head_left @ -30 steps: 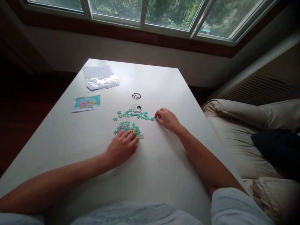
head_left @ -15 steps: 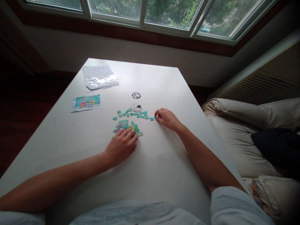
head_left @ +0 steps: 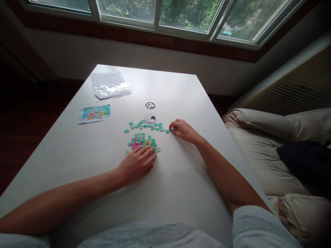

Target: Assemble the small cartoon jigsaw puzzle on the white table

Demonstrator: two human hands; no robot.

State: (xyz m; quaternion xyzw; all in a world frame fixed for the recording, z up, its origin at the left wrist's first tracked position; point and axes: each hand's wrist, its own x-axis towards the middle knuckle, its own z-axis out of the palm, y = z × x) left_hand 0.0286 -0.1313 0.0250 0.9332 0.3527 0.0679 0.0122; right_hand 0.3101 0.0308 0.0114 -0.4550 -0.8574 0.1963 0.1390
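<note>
A partly joined jigsaw puzzle (head_left: 139,138) with pink, yellow and green cartoon figures lies on the white table (head_left: 178,193). My left hand (head_left: 138,163) rests palm down on its near edge, fingers stretched out and covering part of the lower row. Beyond the puzzle, several loose green puzzle pieces (head_left: 152,127) are spread in a loose band. At the band's right end my right hand (head_left: 182,130) has thumb and fingertips pinched together on a small green piece, mostly hidden by the fingers. Another loose piece lies just left of those fingertips.
Two round discs, a grey one (head_left: 150,119) and a smaller black-and-white one (head_left: 150,105), lie behind the loose pieces. On the left are a printed picture (head_left: 94,114) and a clear plastic bag with paper (head_left: 111,84). A beige sofa (head_left: 256,155) stands right of the table.
My left hand and the joined puzzle have shifted a little to the right and toward me. More of the puzzle's figures now show. My right hand has moved slightly left.
</note>
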